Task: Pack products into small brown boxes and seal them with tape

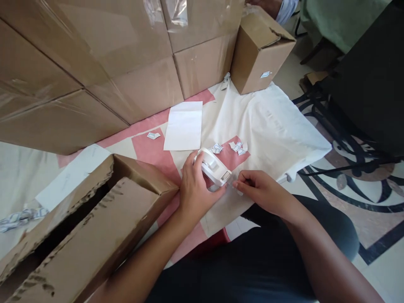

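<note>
My left hand (197, 185) is wrapped round a white rounded plastic device (215, 168) with a small rectangular window near its right end. The device is tilted above the cloth-covered surface. Just to its right, my right hand (260, 187) is closed in a pinch. A small pale, partly see-through scrap (239, 190) shows at its fingertips, too small to name surely. Beyond the device lie small blue-and-white paper pieces (239, 147), and a blank white sheet (183, 126) rests flat to the left of them.
Large taped cartons (135, 92) are stacked along the back. An open box with torn flaps (91, 235) stands at front left, and a smaller box (265, 50) at back right. Another person's hand (268, 5) touches that smaller box. A dark chair (366, 84) stands right.
</note>
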A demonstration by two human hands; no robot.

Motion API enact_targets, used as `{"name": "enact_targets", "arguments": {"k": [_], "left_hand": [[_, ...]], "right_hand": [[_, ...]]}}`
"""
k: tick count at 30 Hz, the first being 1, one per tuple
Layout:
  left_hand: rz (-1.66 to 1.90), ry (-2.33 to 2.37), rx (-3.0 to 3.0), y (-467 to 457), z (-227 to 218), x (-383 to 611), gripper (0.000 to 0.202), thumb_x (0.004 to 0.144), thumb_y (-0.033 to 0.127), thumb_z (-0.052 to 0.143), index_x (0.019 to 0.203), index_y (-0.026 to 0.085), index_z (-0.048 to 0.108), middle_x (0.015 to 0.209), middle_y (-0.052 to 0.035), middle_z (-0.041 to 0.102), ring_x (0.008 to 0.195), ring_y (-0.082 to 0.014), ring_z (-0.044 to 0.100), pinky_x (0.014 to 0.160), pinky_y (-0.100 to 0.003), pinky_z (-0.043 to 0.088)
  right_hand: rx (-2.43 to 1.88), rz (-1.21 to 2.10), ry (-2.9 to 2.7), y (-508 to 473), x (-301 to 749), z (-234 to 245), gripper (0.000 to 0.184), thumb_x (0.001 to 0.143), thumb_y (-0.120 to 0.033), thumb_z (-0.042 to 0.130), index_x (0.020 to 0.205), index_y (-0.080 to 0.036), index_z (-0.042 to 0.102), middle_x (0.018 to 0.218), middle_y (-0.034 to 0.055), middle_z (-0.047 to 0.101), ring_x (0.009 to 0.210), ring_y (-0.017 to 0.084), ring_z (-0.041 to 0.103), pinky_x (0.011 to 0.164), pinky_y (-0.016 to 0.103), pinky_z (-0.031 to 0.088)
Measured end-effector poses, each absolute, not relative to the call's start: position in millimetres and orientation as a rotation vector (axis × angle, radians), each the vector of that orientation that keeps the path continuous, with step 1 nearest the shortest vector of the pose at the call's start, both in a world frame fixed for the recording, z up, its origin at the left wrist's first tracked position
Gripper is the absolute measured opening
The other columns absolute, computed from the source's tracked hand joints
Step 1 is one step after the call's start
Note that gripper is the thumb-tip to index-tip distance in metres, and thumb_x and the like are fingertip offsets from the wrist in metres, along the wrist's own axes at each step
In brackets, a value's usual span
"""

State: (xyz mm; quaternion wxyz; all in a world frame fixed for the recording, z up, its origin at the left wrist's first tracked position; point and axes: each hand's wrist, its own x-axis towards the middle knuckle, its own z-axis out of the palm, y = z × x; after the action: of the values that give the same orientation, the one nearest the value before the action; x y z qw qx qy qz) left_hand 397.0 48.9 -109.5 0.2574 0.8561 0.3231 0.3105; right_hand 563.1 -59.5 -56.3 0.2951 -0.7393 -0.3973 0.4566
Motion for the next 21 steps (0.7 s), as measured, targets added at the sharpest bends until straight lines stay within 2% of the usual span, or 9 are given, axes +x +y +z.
{"name": "enact_targets", "arguments": {"k": [5, 12, 16, 21], "left_hand": [[0.861, 0.885, 2.337, 48.9, -107.8, 398.4, 0.099, 0.07, 0.037, 0.086, 0.15, 0.022, 0.029, 0.148, -0.0207, 0.044, 0.139, -0.0375, 0.046, 0.11, -0.055, 0.046], [0.859, 0.893, 2.329, 48.8, -107.8, 398.5, 0.098, 0.07, 0.036, 0.085, 0.15, 0.021, 0.029, 0.147, -0.0212, 0.044, 0.139, -0.0381, 0.047, 0.11, -0.055, 0.047], [0.87, 0.885, 2.31, 49.4, -107.7, 397.4, 0.1, 0.069, 0.033, 0.085, 0.15, 0.02, 0.029, 0.148, -0.0215, 0.044, 0.139, -0.038, 0.046, 0.109, -0.054, 0.047], [0.833, 0.84, 2.296, 49.7, -112.5, 394.0, 0.099, 0.073, 0.036, 0.084, 0.152, 0.017, 0.026, 0.154, -0.0245, 0.036, 0.145, -0.0376, 0.039, 0.113, -0.054, 0.042]], "right_hand": [[-2.007, 1.022, -1.337, -50.4, 562.0, -64.0, 0.027, 0.097, -0.028, 0.051, 0.072, -0.021, 0.044, 0.076, 0.0011, 0.055, 0.071, 0.016, 0.05, 0.064, 0.03, 0.035], [-1.949, 1.051, -1.455, -47.8, 564.3, -69.4, 0.02, 0.101, -0.025, 0.047, 0.083, -0.02, 0.055, 0.087, 0.0042, 0.06, 0.081, 0.02, 0.058, 0.074, 0.033, 0.044], [-1.99, 0.988, -1.53, -51.7, 569.1, -72.4, 0.018, 0.099, -0.018, 0.045, 0.085, -0.02, 0.055, 0.094, 0.0053, 0.061, 0.085, 0.02, 0.058, 0.074, 0.032, 0.043], [-1.715, 1.192, -1.5, -58.1, 585.6, -54.3, 0.026, 0.102, -0.026, 0.048, 0.077, -0.021, 0.046, 0.077, -0.0015, 0.05, 0.071, 0.014, 0.047, 0.065, 0.027, 0.039]]}}
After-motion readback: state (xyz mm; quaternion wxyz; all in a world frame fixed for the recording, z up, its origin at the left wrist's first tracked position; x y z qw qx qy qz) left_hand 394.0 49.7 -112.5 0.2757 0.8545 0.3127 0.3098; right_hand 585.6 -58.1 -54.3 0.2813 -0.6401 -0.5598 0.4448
